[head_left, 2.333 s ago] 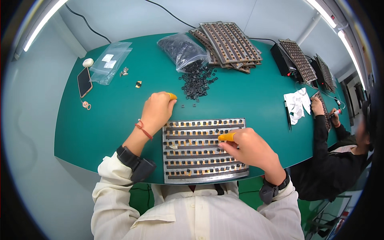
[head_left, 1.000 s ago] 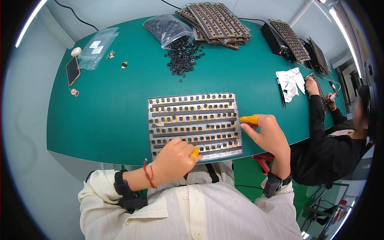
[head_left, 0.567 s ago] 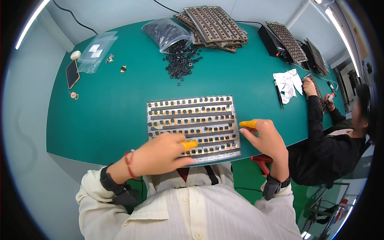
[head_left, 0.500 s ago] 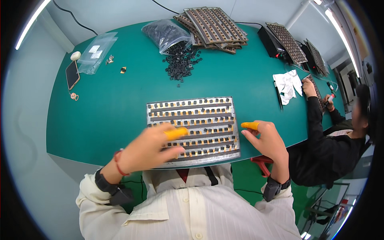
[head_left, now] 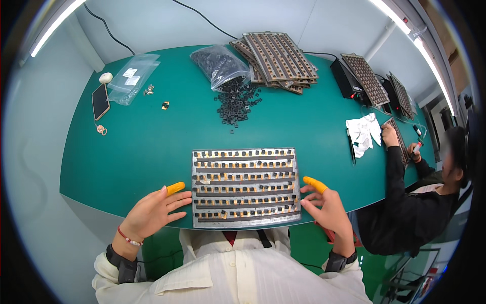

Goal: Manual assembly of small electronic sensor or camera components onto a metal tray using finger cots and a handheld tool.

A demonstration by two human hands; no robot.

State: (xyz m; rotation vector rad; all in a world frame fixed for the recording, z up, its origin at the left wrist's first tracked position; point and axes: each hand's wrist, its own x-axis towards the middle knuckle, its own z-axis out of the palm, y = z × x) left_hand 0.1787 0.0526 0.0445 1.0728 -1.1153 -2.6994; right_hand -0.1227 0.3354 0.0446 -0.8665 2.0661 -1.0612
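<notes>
Flanking the tray (head_left: 243, 224), both hands are spread and pinch nothing. The left hand (head_left: 148, 214) lies to its left with fingers fanned, tips right at the side edge; whether they touch the metal I cannot tell. The right hand (head_left: 330, 207) mirrors it on the right, fingers slightly curled and parted, tips close to the opposite edge, contact again unclear. Each wears a yellow finger cot, one on the left (head_left: 175, 188) and one on the right (head_left: 315, 184).

The tray sits flat at the near side of the green table (head_left: 142, 152), between the hands, its lower edge by the table's rim. Rows of small black parts (head_left: 245, 153) run across it, with dark bars (head_left: 243, 171) between the rows. It looks like metal, so I judge it stiff and fairly weighty for its thinness, smooth at the rim and perhaps a little slippery. The delicate side is the load: the parts seem light and easily jogged (one near the lower left (head_left: 224, 213) sits crooked in its row). The best hold is low on both short sides, thumbs on the bare margin, kept level, with no fingers over the rows.

Beyond it lie a heap of black pieces (head_left: 235, 107), a clear bag (head_left: 221, 66) and stacked trays (head_left: 282, 57).
</notes>
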